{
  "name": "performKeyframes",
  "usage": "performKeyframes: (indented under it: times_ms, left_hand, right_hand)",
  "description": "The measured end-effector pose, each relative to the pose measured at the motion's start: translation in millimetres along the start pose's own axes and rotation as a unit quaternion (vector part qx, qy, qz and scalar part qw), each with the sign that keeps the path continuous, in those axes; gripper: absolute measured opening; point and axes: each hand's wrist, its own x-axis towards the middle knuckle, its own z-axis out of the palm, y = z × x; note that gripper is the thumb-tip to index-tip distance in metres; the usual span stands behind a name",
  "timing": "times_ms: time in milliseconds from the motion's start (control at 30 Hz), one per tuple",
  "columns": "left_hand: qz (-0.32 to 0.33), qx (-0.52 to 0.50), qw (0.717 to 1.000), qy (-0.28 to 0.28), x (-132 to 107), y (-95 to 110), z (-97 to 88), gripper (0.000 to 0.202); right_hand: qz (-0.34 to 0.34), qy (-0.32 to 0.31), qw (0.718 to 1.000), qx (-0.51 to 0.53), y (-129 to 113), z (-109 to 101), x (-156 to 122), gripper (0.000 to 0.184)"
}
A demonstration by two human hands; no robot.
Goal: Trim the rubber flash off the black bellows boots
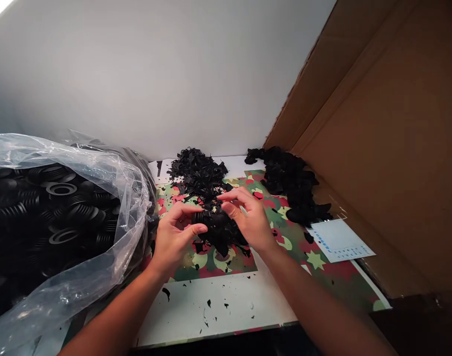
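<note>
My left hand (177,230) pinches a small black ribbed round part (198,217) between thumb and fingers, its ridges facing sideways. Just to the right, my right hand (248,217) is curled with thumb and index finger close together. A thin pale sliver (243,210) shows at its fingers; what it is, I cannot make out. Below and between both hands lies a heap of black scraps (222,237), dark against the dark part. Farther back rises a pile of shredded black trimmings (198,170).
A clear plastic bag (133,232) full of black ribbed parts (63,212) stands at left. Black lumpy pieces (291,183) lie at back right beside a cardboard wall (389,148). A white printed card (340,240) rests on the patterned sheet (315,259). Behind is a pale wall (166,74).
</note>
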Motion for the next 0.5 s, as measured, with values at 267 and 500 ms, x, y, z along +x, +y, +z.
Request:
performKeyframes:
  times_ms: [267, 500]
  left_hand:
    - [0.084, 0.081, 0.993, 0.012, -2.6, -6.5, -0.9, 0.010]
    - [0.132, 0.059, 0.989, 0.043, -11.2, -9.3, 4.2, 0.011]
  right_hand:
    - [-0.067, -0.042, 0.997, -0.006, -22.3, 18.0, -16.9, 0.007]
    - [-0.073, -0.002, 0.997, -0.018, -22.5, 25.5, -21.2, 0.018]
